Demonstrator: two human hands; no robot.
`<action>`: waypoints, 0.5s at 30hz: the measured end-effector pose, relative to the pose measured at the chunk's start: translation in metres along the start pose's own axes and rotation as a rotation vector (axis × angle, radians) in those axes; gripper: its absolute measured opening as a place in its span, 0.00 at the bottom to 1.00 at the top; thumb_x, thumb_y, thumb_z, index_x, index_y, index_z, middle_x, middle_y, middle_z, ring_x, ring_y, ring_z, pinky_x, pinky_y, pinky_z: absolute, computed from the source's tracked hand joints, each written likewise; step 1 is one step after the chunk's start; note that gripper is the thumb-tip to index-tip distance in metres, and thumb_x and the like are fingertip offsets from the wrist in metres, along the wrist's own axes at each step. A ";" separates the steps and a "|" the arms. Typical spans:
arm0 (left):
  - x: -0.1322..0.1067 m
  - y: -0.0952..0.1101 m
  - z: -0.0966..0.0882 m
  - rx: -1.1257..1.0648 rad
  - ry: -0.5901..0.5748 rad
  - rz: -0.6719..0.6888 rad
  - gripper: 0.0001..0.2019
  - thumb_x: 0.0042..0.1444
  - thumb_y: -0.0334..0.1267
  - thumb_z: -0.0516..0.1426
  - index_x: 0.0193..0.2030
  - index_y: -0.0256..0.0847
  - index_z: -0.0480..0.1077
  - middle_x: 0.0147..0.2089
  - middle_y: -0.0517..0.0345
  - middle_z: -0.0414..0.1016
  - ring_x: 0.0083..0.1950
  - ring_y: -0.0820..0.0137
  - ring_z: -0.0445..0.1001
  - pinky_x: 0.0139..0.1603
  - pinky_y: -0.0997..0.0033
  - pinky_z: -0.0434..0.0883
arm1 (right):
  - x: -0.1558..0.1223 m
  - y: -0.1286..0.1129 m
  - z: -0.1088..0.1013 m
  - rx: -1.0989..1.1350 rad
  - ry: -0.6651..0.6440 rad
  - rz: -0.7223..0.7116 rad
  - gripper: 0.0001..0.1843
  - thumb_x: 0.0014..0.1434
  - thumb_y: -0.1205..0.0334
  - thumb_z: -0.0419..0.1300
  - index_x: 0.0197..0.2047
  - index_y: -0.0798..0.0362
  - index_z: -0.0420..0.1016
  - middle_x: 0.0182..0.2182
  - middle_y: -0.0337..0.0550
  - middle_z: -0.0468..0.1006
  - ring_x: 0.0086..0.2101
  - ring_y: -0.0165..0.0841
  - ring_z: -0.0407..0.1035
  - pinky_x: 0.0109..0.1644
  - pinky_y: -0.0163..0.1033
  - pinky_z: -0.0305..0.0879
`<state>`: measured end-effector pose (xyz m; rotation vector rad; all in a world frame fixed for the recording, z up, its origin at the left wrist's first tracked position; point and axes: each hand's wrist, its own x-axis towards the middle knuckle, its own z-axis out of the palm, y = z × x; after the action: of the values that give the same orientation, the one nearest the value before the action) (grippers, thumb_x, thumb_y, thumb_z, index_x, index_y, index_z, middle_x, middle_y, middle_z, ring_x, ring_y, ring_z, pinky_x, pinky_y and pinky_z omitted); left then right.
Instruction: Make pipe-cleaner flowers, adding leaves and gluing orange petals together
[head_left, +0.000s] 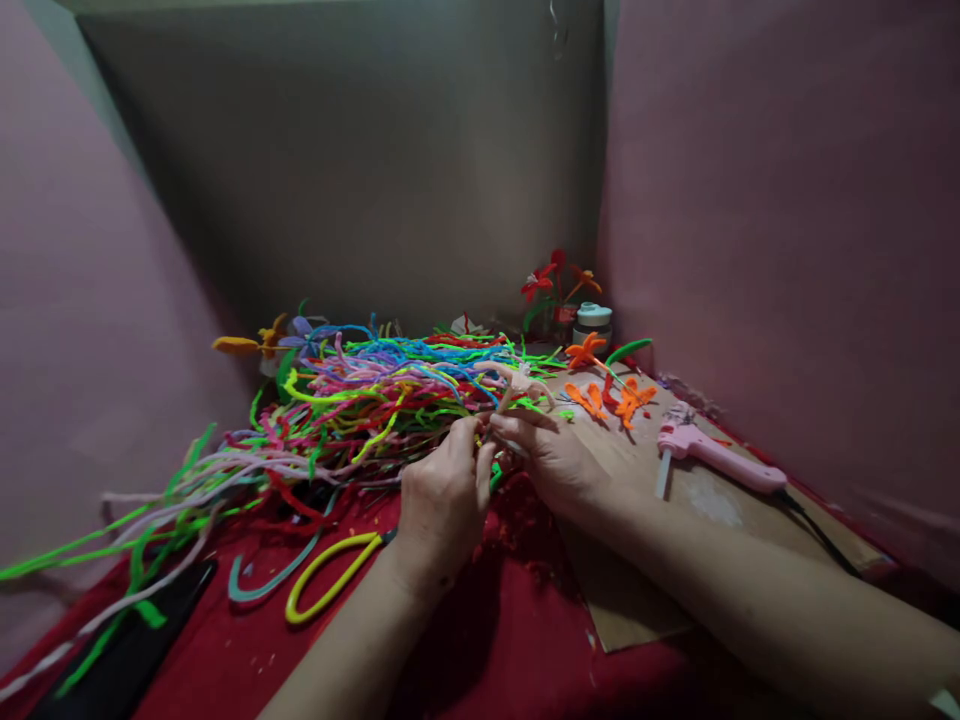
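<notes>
Head view: left hand (pixel 442 500) and right hand (pixel 551 455) pinch one fuzzy, pale-pink, bent pipe cleaner (pixel 525 384).

The left hand (pixel 442 500) and right hand (pixel 553 458) meet fingertip to fingertip, hiding most of the pale stem (pixel 516 385) pinched between them. The scissors (pixel 322 578) show only their handles, with the blades under the left hand. A black object (pixel 131 645) is cut by the lower-left edge. The pipe cleaners (pixel 352 400) blur at their left ends and run out of frame. The glue gun (pixel 716 460) cord vanishes behind the right forearm.
</notes>
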<state>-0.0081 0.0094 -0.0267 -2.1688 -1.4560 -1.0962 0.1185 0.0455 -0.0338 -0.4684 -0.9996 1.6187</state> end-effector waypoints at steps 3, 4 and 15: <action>0.000 0.000 0.000 0.035 -0.010 0.051 0.07 0.61 0.33 0.49 0.43 0.38 0.65 0.35 0.54 0.78 0.33 0.69 0.77 0.31 0.75 0.67 | -0.001 0.002 0.000 -0.086 0.003 -0.024 0.06 0.49 0.60 0.66 0.31 0.53 0.78 0.27 0.40 0.75 0.27 0.29 0.65 0.31 0.35 0.61; 0.000 0.000 0.000 0.030 -0.016 0.058 0.07 0.61 0.32 0.48 0.43 0.38 0.66 0.35 0.54 0.77 0.33 0.69 0.77 0.31 0.75 0.67 | -0.002 0.001 0.000 -0.110 0.002 -0.049 0.06 0.49 0.60 0.66 0.31 0.52 0.78 0.27 0.40 0.75 0.27 0.29 0.64 0.30 0.35 0.60; 0.007 0.006 -0.013 -0.584 -0.046 -0.280 0.05 0.58 0.35 0.52 0.36 0.41 0.68 0.32 0.61 0.74 0.29 0.75 0.69 0.33 0.78 0.66 | -0.007 -0.013 0.009 -0.275 -0.157 -0.211 0.06 0.54 0.63 0.61 0.36 0.49 0.79 0.35 0.38 0.76 0.36 0.30 0.66 0.42 0.37 0.64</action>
<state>-0.0074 0.0034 -0.0116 -2.4112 -1.6511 -1.7637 0.1223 0.0360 -0.0197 -0.4080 -1.3532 1.3510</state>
